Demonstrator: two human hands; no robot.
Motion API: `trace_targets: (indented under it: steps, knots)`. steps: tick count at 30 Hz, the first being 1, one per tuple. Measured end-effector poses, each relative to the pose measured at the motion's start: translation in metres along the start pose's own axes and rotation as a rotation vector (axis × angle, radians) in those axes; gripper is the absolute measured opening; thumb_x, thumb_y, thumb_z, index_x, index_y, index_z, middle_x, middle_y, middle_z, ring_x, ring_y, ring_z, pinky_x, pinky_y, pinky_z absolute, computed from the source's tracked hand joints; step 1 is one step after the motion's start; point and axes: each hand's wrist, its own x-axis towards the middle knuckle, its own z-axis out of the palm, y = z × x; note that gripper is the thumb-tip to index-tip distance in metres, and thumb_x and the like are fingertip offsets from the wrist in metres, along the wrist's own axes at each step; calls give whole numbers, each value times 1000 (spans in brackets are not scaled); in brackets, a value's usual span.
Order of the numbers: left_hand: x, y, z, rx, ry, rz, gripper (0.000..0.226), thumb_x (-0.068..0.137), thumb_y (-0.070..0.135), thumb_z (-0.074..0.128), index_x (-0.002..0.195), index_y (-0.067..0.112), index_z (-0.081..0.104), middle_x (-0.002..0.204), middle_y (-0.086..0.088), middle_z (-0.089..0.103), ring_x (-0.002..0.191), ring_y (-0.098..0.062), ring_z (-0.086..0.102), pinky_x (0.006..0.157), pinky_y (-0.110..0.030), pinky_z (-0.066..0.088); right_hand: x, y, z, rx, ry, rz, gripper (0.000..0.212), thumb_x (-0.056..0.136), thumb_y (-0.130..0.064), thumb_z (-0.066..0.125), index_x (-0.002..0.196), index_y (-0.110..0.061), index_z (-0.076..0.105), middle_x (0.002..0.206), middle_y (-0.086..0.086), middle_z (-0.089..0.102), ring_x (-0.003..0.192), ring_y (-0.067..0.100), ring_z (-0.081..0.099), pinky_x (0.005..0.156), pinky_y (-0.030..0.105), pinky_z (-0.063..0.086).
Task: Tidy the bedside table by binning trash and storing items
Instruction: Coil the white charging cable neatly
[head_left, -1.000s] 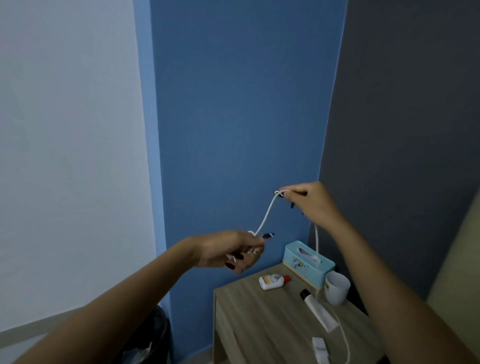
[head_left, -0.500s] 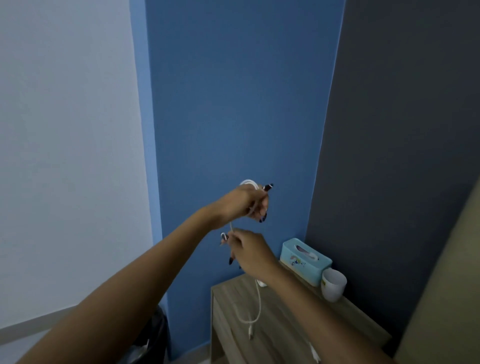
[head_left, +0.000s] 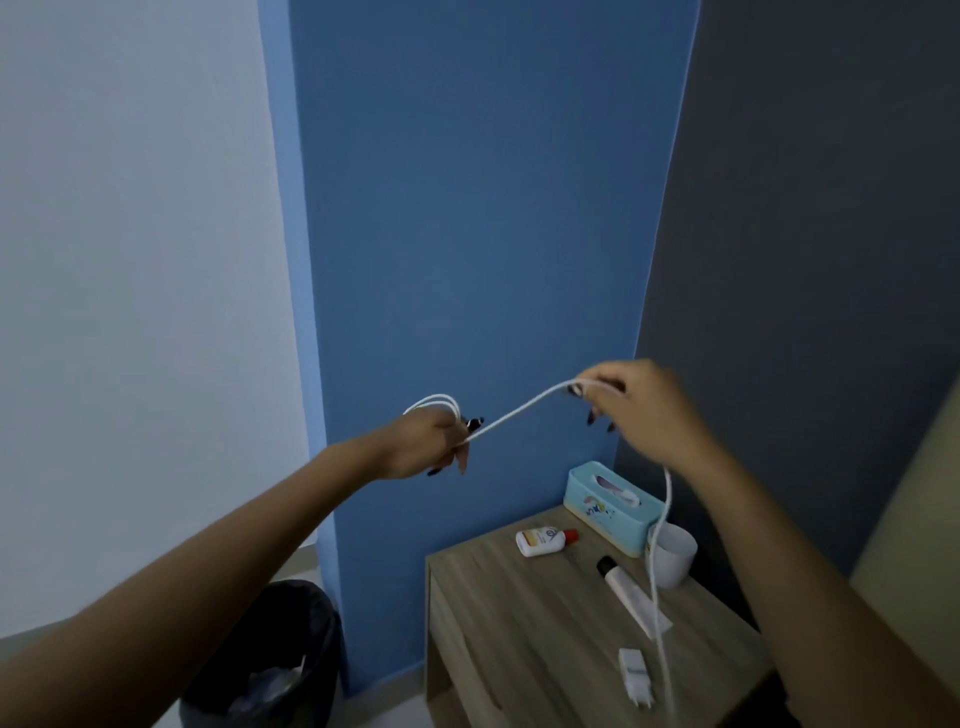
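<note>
You are standing in a bedroom corner.
You are looking at a wooden bedside table (head_left: 524, 618) bearing a tissue box (head_left: 608, 512), toiletries, beside painted walls and a lined bin (head_left: 270, 660).

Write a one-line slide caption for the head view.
Left hand holds loops of white charging cable while right hand draws the rest up from the bedside table.

Bin (head_left: 260, 670) left of table (head_left: 519, 639); tissue box (head_left: 608, 512) at back, cup (head_left: 672, 558) right.
</note>
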Motion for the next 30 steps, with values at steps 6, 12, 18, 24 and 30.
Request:
trace_targets:
  steps: [6,12,18,24,30]
  knots:
    - [-22,35,14,-270,-192,67,48,98,44,34,67,9,47,58,-1,40,49,-11,35,51,-23,35,35,-6,-11,156,253,-17,19,94,-21,57,96,-15,75,72,6,67,69,25,66,57,37,55]
    - [-29,77,27,-510,-399,185,34,102,22,33,72,10,44,60,-5,36,50,-11,33,54,-23,35,54,-24,23,125,195,58,25,95,-27,52,95,-15,74,65,3,65,56,12,56,57,27,43]
    - [-10,112,-5,-663,-126,323,33,100,19,36,72,10,50,61,-7,48,54,-12,48,58,-18,44,7,-56,80,243,-80,223,33,103,-14,34,131,1,42,102,4,72,93,12,66,61,9,38]
    - [12,82,-35,-526,100,222,32,105,11,29,87,0,53,83,-15,64,74,-21,68,81,-32,57,-24,-83,106,-34,-226,-81,26,103,-30,29,104,-14,50,73,7,58,60,22,55,55,39,46]
    - [3,43,-28,-75,127,108,34,102,7,32,81,5,59,80,-7,65,61,5,60,64,-9,47,-32,-78,85,-166,-260,-153,25,102,-21,38,96,-8,58,80,9,60,74,27,59,65,41,49]
